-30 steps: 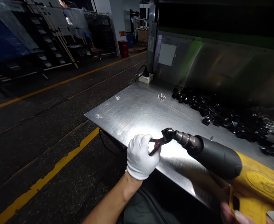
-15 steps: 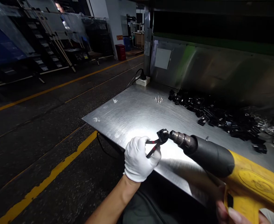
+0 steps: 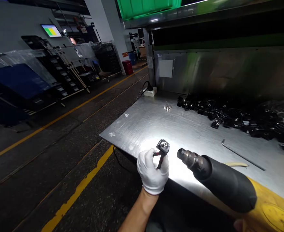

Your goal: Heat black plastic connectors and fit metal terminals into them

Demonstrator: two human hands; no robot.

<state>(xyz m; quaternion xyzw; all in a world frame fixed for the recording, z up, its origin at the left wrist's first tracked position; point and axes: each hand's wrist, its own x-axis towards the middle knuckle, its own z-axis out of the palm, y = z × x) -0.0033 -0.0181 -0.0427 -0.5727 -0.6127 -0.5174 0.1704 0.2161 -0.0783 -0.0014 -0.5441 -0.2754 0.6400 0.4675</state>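
Two hands are at work here. My left hand, in a white cotton glove, is clenching a small pair of pliers with red-marked black handles, and their closed jaws are pinching a small square black part with a metal ring set in its face. I am holding that part up over the front edge of the brushed steel worktop. My bare right hand is mostly out of frame at the bottom of the view, gripping the yellow body of a heat gun. Its metal nozzle is pointing toward the part from just beside it, not touching. Farther along the worktop, a heap of similar black parts is lying near the back panel, and a little cluster of silver nuts is sitting apart from it. A hex key is lying just beside a strip of tan tape.
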